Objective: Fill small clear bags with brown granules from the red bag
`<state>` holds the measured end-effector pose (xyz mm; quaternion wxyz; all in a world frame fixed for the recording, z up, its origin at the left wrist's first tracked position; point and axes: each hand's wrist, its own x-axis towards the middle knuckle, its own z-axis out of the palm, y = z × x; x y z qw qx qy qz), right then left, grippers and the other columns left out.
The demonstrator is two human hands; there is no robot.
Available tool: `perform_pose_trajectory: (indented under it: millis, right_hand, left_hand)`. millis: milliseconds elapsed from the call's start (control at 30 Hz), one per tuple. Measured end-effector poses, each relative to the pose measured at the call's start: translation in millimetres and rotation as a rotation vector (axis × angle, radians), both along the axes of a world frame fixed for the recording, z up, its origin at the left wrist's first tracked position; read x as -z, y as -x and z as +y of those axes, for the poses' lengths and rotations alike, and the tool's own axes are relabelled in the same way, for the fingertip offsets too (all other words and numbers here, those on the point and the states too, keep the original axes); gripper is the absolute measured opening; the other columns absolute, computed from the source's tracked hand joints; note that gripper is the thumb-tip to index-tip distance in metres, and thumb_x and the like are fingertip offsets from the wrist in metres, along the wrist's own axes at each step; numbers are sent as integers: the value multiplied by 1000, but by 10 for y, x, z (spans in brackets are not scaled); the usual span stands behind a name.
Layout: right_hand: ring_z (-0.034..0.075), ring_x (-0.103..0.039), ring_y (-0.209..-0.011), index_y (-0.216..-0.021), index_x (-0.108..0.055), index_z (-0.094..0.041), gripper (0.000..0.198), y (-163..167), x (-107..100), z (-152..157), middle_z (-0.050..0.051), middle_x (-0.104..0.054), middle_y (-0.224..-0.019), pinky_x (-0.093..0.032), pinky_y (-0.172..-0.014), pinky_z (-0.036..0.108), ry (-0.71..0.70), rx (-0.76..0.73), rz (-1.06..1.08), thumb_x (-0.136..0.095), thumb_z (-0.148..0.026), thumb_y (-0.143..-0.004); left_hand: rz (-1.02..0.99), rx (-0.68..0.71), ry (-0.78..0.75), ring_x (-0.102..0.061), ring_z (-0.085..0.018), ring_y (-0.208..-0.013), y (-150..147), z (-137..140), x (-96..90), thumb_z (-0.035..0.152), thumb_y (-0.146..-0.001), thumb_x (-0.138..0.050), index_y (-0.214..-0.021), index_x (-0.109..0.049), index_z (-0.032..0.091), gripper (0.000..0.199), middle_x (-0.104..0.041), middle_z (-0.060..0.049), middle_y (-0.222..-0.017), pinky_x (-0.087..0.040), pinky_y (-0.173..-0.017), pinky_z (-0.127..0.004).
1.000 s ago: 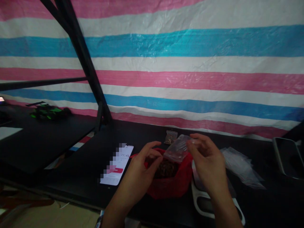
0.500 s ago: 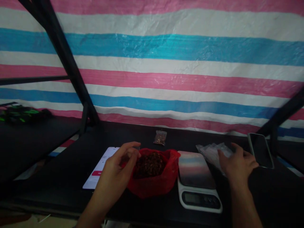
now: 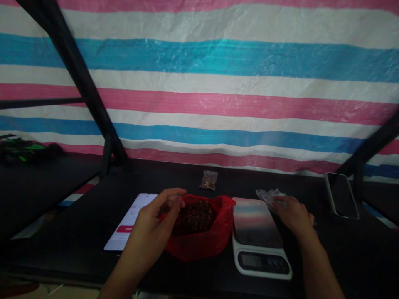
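Note:
My left hand (image 3: 162, 214) is held at the left rim of a red plastic bag (image 3: 199, 245), thumb and fingers curled together. What is between those fingertips, if anything, I cannot make out. Small dark brown pieces (image 3: 196, 216) fill the opened bag. To its right stands a white kitchen scale (image 3: 258, 224) with nothing on its metal plate. My right hand (image 3: 294, 216) rests over a pile of small clear plastic bags (image 3: 268, 196) beyond the scale's right side, its fingers drawn together on them and hiding part of the pile.
A small filled zip bag (image 3: 208, 180) lies behind the red bag. A lit phone (image 3: 115, 238) is partly behind my left hand; a dark-screened phone (image 3: 342, 195) lies at the right. Black frame bars (image 3: 84, 91) rise on both sides before a striped sheet (image 3: 199, 95).
My right hand has moved slightly left and down onto the clear bags, and its spread fingers have come together. My left hand stays about where it was.

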<state>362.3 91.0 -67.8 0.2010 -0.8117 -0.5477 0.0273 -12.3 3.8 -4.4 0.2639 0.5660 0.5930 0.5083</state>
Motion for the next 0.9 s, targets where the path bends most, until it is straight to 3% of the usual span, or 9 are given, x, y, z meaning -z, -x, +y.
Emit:
perform_pose_trajectory:
  millis: [100, 200, 267, 333, 433, 533, 667, 767, 900]
  right_hand:
    - [38, -77, -104, -114, -83, -21, 38, -25, -67, -41, 19, -79, -119, -59, -86, 49, -25, 0, 28, -58, -37, -90]
    - [40, -75, -110, -115, -82, -18, 41, 63, -157, -101, 20, -77, -124, -57, -94, 53, -190, 3, 71, -57, -36, -88]
    - [40, -74, -113, -112, -81, -17, 38, 226, -238, -132, 19, -78, -123, -56, -98, 54, -307, -54, 122, -59, -36, -87]
    - [36, -75, -111, -111, -81, -17, 35, 483, -335, -128, 17, -79, -118, -56, -100, 50, -330, -163, 160, -60, -36, -89]
    - [28, -73, -117, -120, -77, -16, 34, 990, -489, 2, 15, -77, -126, -54, -106, 43, -198, -392, 106, -54, -27, -97]
    - [22, -70, -123, -122, -76, -22, 30, 1498, -612, 298, 9, -76, -131, -51, -109, 35, -67, -587, 6, -54, -21, -101]
    - [30, -70, -121, -117, -76, -13, 24, 1937, -688, 763, 18, -75, -128, -54, -105, 44, 67, -606, -112, -58, -18, -103]
    - [28, -68, -121, -120, -72, -15, 24, 2062, -692, 983, 13, -71, -131, -55, -106, 51, 151, -622, -187, -68, -31, -103]
    - [24, -71, -111, -118, -71, -17, 26, 2081, -708, 1035, 9, -72, -125, -59, -99, 47, 210, -651, -193, -71, -36, -101]
  left_hand:
    - [-16, 17, 16, -75, -21, -82, 2, 4, 16, 49, -95, -64, -108, -75, 24, 31, -80, -3, -91, -57, -74, -30]
    - [-53, 54, 26, -75, -21, -85, -15, 7, 23, 46, -95, -63, -107, -75, 25, 27, -80, -3, -93, -58, -76, -29]
    - [-78, 76, 18, -74, -20, -84, -27, 13, 20, 45, -96, -63, -105, -75, 25, 25, -78, -2, -89, -58, -75, -28]
    - [-94, 93, 16, -72, -18, -79, -38, 19, 12, 42, -97, -61, -104, -75, 25, 24, -75, -1, -85, -57, -72, -27]
    - [-103, 142, 42, -70, -18, -80, -66, 5, -2, 40, -99, -58, -103, -74, 26, 22, -73, 0, -87, -55, -72, -27]
    - [-110, 282, 120, -71, -18, -91, -142, -54, -24, 37, -102, -54, -107, -75, 29, 22, -76, 1, -96, -54, -79, -27]
    - [-68, 468, 180, -71, -18, -100, -299, -140, -70, 26, -103, -53, -110, -77, 35, 27, -78, 3, -107, -50, -93, -30]
    - [-61, 520, 158, -70, -18, -106, -385, -171, -99, 22, -102, -53, -104, -78, 36, 29, -79, 6, -108, -47, -99, -29]
    - [-91, 528, 152, -69, -19, -105, -402, -182, -94, 24, -102, -53, -102, -78, 35, 28, -79, 5, -109, -47, -100, -30]
